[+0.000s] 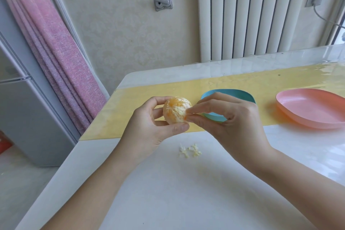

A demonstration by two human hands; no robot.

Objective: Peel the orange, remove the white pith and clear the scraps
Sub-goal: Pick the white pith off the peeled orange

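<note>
The left hand [149, 130] cradles the orange [176, 110] above the near edge of the tabletop [186, 183], fingers curled behind the fruit and thumb propped beneath it. The right hand [229, 119] meets the fruit's right flank, thumb and forefinger closed in a fine pinch on what appears to be a shred of pith; the other fingers are loosely bent.

The peel is off. The surface is pale orange, matted with white fibrous webbing, and roughly spherical. The step in hand is judged to be pith removal, partly done.

To do it well, the pinch should catch a strand at its free end and draw it along the segment line, not straight outward, so that the thin membrane does not tear and leak. The supporting grip should stay light, since the bared flesh is soft and bruises readily, and the fruit should be turned a little after each pull.

A small heap of pith scraps [189, 150], pale yellow-white and stringy, lies on the smooth white tabletop just below the hands. Beyond lies a glossy yellow mat [149, 95] carrying a shallow blue dish [224, 92], largely hidden by the right hand so that its contents cannot be told, and a pink dish [309, 108] well to the right, oval, matte and bare inside.
</note>
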